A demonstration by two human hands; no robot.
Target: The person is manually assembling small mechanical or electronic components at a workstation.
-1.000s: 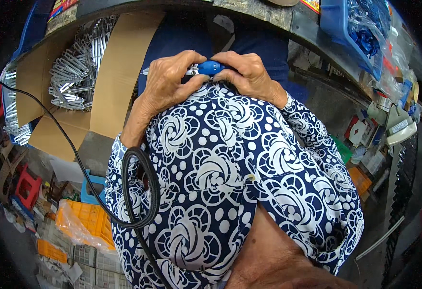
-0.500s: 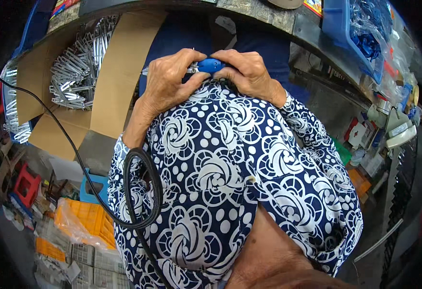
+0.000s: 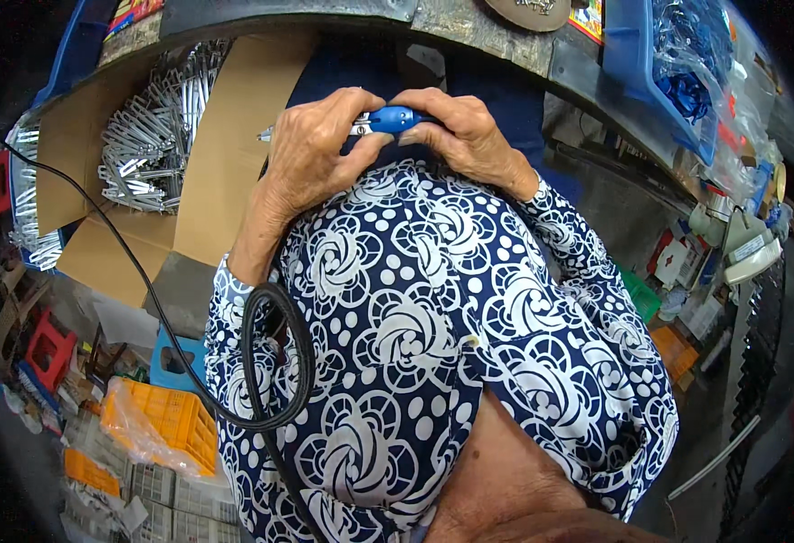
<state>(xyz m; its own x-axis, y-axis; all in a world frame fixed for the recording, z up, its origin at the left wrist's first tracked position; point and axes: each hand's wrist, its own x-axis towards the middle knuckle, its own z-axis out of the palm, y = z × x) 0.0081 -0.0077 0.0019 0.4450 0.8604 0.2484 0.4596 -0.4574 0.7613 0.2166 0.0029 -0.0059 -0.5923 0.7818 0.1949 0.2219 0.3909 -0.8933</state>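
In front of my chest, both hands hold a small metal tool (image 3: 359, 125) with a rounded blue plastic handle piece (image 3: 391, 119). My left hand (image 3: 317, 145) is closed around the silver part, and a narrow metal tip sticks out past its far-left side. At the other end, the thumb and fingers of my right hand (image 3: 468, 136) pinch the blue piece. The tool lies level between the hands. Much of its metal length is hidden behind my left fingers, so its exact kind does not show.
An open cardboard box (image 3: 184, 231) with many silver metal parts (image 3: 148, 145) stands to the left. Beyond runs a dark workbench edge (image 3: 478, 41); a blue bin (image 3: 632, 68) of blue pieces sits far right. A black cable (image 3: 134, 258) loops past my left arm. Orange crates (image 3: 171, 421) stand lower left.
My right fingers have shifted slightly left and up around the blue piece. The metal tip beyond my left hand shows more. The view has moved a little.
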